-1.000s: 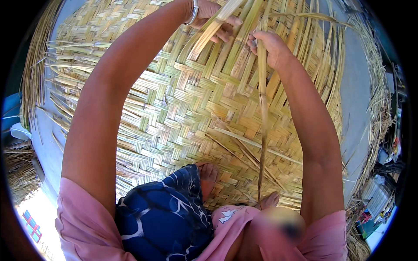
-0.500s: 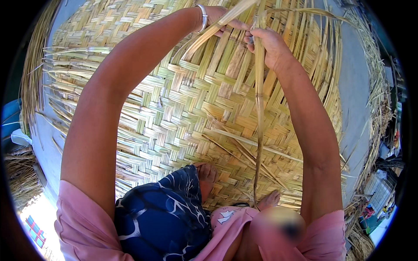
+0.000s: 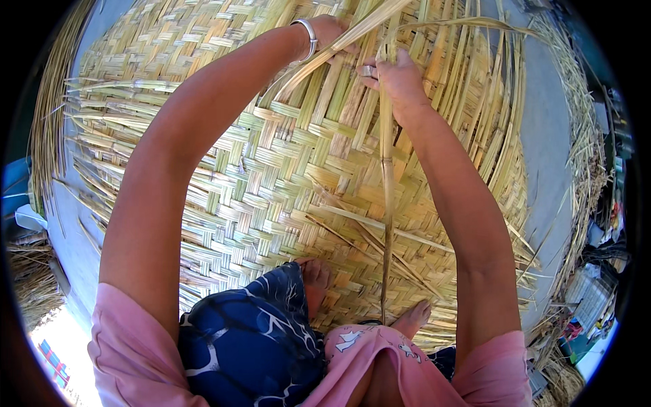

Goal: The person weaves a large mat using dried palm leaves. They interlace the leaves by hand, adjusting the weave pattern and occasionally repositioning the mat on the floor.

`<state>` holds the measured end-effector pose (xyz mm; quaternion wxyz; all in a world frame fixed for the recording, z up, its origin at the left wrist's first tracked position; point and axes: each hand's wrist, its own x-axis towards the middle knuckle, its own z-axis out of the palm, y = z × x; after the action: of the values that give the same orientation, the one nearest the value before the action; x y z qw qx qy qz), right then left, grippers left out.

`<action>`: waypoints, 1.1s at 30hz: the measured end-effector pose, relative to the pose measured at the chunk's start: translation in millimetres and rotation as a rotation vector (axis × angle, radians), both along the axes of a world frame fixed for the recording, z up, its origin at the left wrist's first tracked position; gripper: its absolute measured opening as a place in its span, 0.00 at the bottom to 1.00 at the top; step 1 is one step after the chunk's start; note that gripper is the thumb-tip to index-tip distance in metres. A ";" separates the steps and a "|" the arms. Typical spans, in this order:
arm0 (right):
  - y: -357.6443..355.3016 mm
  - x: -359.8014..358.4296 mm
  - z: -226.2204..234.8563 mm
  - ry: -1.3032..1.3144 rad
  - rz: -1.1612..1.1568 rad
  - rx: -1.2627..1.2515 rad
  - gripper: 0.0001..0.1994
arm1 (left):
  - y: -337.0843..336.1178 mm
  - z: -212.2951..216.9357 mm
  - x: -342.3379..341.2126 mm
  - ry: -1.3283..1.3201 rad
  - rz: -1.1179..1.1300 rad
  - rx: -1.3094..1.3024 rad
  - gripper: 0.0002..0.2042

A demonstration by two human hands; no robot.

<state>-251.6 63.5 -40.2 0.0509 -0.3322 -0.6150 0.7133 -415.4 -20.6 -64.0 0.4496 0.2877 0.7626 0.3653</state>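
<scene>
Over the far part of the woven cane mat [image 3: 264,163], the right hand [image 3: 401,81] is grasping a long split strip [image 3: 388,180] running toward the mat's near part; the left hand [image 3: 329,30] is partly hiding behind pale strips [image 3: 363,28], so I cannot tell its fingers' grip

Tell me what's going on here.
A barefoot person is over a woven mat, both hands at its far unwoven strips. The right hand grips a long strip that trails back toward the feet. The left hand is partly hidden by a slanting strip; its grip is unclear.
</scene>
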 end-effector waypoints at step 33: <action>-7.6 7.5 17.2 0.024 0.304 -0.397 0.24 | 5.9 3.6 -34.9 -0.497 -0.025 0.446 0.19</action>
<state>-244.1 55.8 -23.1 -0.1159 -0.2308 -0.5053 0.8234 -450.2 -14.7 -60.4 0.5523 0.2904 0.5273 0.5768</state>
